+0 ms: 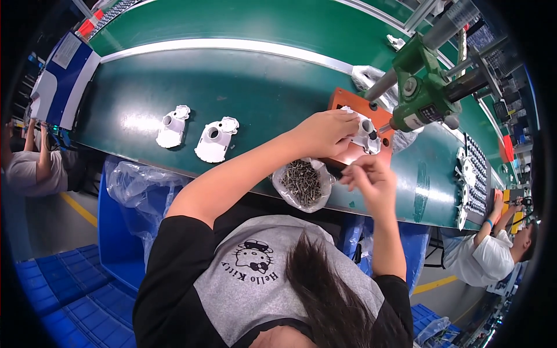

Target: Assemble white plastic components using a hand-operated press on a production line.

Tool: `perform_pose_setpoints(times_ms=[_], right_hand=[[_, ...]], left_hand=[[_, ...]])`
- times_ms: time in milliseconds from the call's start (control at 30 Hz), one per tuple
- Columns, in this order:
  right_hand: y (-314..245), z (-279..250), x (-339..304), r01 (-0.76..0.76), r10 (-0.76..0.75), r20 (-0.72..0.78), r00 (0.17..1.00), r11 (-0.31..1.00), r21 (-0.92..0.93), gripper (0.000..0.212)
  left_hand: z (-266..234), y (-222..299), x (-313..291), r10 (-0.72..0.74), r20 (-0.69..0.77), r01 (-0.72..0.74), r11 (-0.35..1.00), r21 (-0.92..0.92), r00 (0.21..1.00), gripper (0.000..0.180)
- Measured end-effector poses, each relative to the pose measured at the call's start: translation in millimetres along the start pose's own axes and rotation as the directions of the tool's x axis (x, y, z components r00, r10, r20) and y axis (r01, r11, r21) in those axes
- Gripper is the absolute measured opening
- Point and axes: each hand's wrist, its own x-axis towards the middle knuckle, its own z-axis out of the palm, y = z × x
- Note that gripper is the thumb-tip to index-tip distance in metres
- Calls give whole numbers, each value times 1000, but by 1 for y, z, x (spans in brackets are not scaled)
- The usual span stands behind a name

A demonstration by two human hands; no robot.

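Note:
A white plastic housing (366,134) with a round socket lies on an orange block (346,100) below a green press (420,93). My left hand (326,134) rests on the housing's left side, fingers bent over its edge; their tips are partly hidden. Just nearer to me, my right hand (372,181) is held in the air with thumb and fingers drawn together. Whatever is between them is too small to make out. Beside it, an open plastic bag (326,187) holds many small metal pins (301,181).
Two more white housings (172,126) (217,139) lie on the green bench (133,98) at left. Clear plastic wrap (371,75) lies behind the press. A blue bin (119,232) stands below the bench edge. Other people work at far left and far right, beside a black tray (476,174).

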Motion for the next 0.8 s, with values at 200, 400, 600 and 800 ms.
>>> perform_pose_setpoints(times_ms=[200, 400, 600, 800], right_hand=[[14, -67, 22, 81, -128, -130, 983, 944, -319, 13], [24, -65, 55, 52, -181, -256, 950, 896, -440, 36], [26, -56, 60, 18, -195, -260, 946, 830, -557, 44], [36, -51, 63, 123, -330, -370, 868, 866, -484, 23]], left_hand=[[-1, 1, 3, 2, 22, -2, 1000, 3, 1000, 31], [1, 0, 1, 4, 4, -4, 1000, -12, 1000, 33], [-1, 1, -1, -16, 1, 16, 999, -31, 1000, 32], [-1, 1, 1, -12, -11, 12, 999, -32, 1000, 33]])
